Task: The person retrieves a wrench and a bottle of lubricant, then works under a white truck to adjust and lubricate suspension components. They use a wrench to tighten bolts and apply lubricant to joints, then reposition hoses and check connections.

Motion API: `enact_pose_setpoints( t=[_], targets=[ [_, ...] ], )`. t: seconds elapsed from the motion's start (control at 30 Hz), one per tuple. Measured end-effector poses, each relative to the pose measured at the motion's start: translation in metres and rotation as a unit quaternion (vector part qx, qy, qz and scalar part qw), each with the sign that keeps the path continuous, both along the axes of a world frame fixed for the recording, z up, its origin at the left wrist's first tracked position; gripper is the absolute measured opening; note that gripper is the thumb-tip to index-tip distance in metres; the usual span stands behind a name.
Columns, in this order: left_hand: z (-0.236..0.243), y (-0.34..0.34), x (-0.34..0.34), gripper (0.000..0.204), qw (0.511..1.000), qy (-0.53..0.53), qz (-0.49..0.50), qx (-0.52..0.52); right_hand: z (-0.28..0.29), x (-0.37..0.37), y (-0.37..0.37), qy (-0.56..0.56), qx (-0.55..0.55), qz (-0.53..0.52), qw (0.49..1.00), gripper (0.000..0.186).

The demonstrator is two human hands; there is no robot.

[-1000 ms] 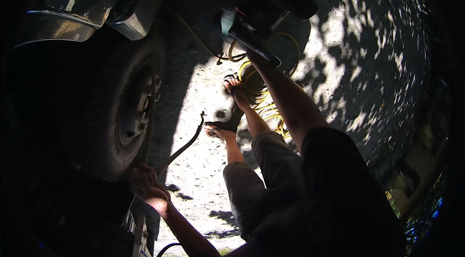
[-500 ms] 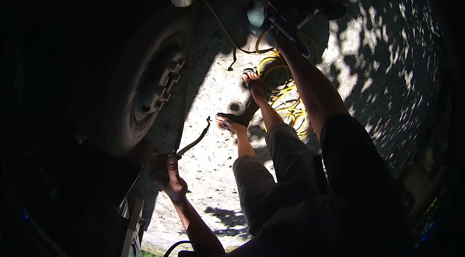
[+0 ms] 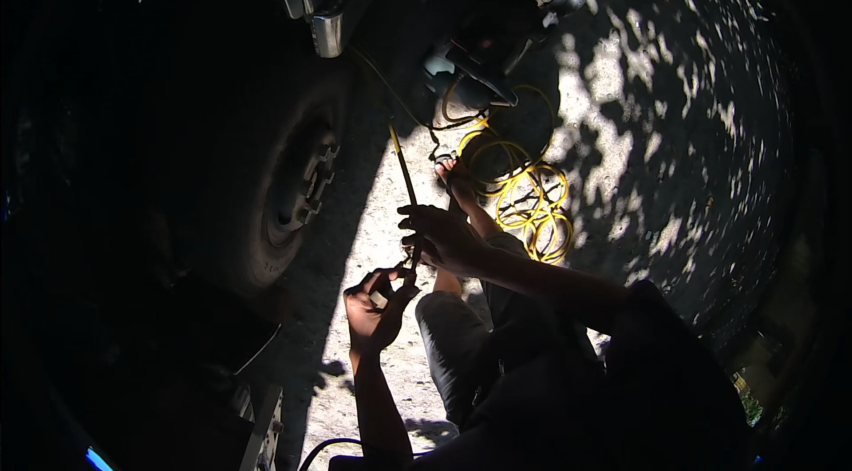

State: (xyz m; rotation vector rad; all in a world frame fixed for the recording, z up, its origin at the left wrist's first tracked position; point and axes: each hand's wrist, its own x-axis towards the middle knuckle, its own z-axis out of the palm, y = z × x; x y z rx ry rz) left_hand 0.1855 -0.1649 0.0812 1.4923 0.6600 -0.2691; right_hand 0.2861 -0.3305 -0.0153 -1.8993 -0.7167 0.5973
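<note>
My left hand (image 3: 377, 316) is raised in the lower middle, its fingers curled around a small pale fitting (image 3: 382, 296) whose exact kind is hard to make out. Just above and to its right, my right hand (image 3: 444, 236) closes on a slim yellow hose (image 3: 399, 151) near its lower end. From there the hose rises into the dark beside the wheel. Small metal parts show between the two hands, partly covered by fingers. Yellow hose coils (image 3: 546, 205) lie on the ground to the right of my hands.
A large vehicle tyre with a lugged wheel hub (image 3: 306, 182) stands at the left in shadow. Chrome vehicle trim (image 3: 327, 34) hangs above it. A dark machine resembling an air compressor (image 3: 497, 36) sits at the far side. My sandalled foot (image 3: 448, 171) rests near the coils.
My right hand has left the dark machine and come down to the hose beside my left hand. The left hand has moved right and slightly down. The view has shifted somewhat.
</note>
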Motion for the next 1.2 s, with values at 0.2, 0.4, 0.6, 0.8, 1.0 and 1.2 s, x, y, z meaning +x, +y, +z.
enact_pose_setpoints(
  t=[0.2,0.4,0.6,0.8,1.0,1.2],
  targets=[
    [0.039,0.021,-0.019,0.020,0.988,-0.124,-0.026,0.091,0.037,-0.041,-0.122,0.012,-0.052,-0.359,0.932,0.031],
    [0.062,0.043,-0.035,0.026,0.977,-0.167,-0.026,0.132,0.101,-0.099,-0.286,-0.025,-0.043,-0.568,0.821,0.042],
    [0.106,0.046,-0.038,0.026,0.973,-0.103,-0.071,0.192,0.218,-0.081,-0.421,-0.182,-0.032,-0.746,0.639,0.041],
    [0.144,0.045,-0.036,0.026,0.968,-0.123,-0.073,0.208,0.338,0.031,-0.461,-0.335,0.107,-0.727,0.590,0.047],
    [0.159,0.068,-0.061,0.025,0.951,-0.169,0.009,0.260,0.425,0.126,-0.441,-0.342,0.289,-0.656,0.608,0.039],
    [0.144,0.080,-0.096,0.030,0.940,-0.216,0.133,0.229,0.361,0.152,-0.348,-0.217,0.223,-0.553,0.773,0.040]
  ],
)
